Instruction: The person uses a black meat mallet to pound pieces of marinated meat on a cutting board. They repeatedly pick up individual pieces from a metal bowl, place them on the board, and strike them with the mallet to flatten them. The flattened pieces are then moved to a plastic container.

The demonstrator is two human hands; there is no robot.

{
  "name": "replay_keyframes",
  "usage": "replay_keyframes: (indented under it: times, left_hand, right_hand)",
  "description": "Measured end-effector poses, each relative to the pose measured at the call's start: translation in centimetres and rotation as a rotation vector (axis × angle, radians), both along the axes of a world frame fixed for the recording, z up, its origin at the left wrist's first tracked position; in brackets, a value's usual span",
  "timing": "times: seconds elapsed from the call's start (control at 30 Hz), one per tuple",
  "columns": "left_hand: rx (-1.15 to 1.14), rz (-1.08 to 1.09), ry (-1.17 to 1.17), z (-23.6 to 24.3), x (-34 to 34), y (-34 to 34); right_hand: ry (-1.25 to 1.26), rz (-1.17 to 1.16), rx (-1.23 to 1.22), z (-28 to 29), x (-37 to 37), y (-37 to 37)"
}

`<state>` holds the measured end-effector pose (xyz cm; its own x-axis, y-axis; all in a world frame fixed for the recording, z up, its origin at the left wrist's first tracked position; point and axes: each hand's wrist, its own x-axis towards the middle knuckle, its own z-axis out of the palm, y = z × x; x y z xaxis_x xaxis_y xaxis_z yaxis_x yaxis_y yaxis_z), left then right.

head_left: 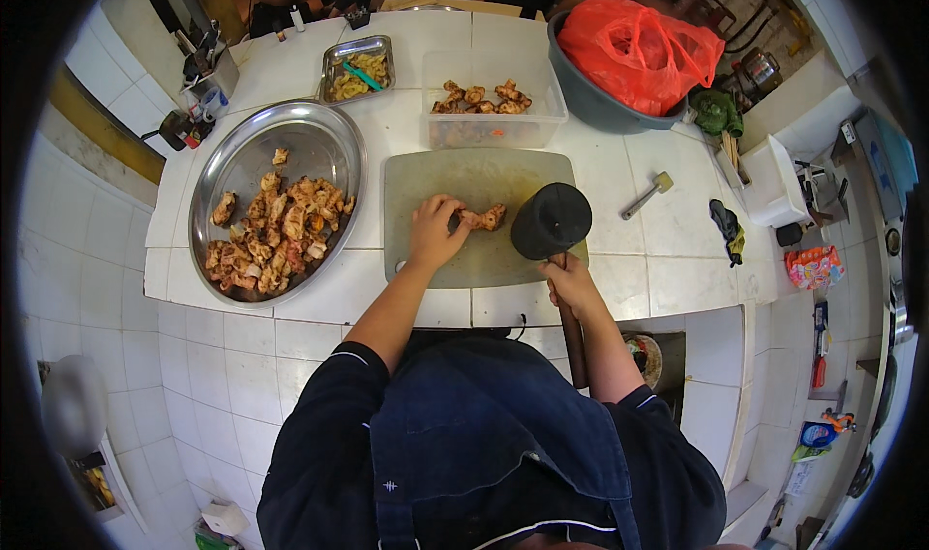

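On a grey-green cutting board [447, 267] lies a browned piece of chicken [493, 218]. My left hand [438, 229] is closed on its left end, fingers curled against the board. My right hand [572, 285] grips the handle of a large black mallet [554, 219]. The mallet's thick round head is over the board's right side, just right of the chicken, and its handle runs back toward my body. Whether the head touches the board I cannot tell. Left of the board, a big oval steel platter [334, 134] carries many browned chicken pieces.
Behind the board stands a clear plastic tub [466, 136] with several chicken pieces. A small steel tray [328, 74] holds yellowish food and a green utensil. A grey basin [581, 93] with a red plastic bag [629, 52] stands back right. A small metal-headed tool [646, 195] lies right.
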<state>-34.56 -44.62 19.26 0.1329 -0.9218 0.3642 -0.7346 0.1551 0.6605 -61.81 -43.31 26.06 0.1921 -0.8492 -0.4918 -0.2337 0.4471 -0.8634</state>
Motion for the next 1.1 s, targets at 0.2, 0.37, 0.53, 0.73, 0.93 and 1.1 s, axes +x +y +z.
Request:
replay_keyframes:
  times: [0.2, 0.37, 0.53, 0.73, 0.93, 1.1]
  left_hand:
    - [-0.016, -0.084, -0.031, 0.2, 0.5, 0.2]
    - [0.008, -0.067, -0.026, 0.0, 0.5, 0.0]
    - [0.016, -0.047, 0.122, -0.4, 0.6, 0.5]
    - [-0.031, 0.035, 0.574, -1.3, 0.9, -0.3]
    - [-0.158, 0.119, 0.631, -1.0, 2.2, 1.1]
    - [-0.091, 0.103, 0.181, 0.8, 5.4, 7.5]
  right_hand:
    - [0.070, 0.034, -0.115, 0.1, -0.3, -0.1]
    - [0.094, -0.016, -0.330, 4.7, 1.6, -0.9]
    - [-0.079, -0.042, -0.533, 11.6, 4.9, -1.4]
    - [0.187, 0.100, -0.424, 7.4, 7.3, -1.7]
    - [0.563, 0.484, -0.615, 4.7, 10.2, -2.0]
    - [0.438, 0.539, -0.123, 5.3, 11.0, -0.8]
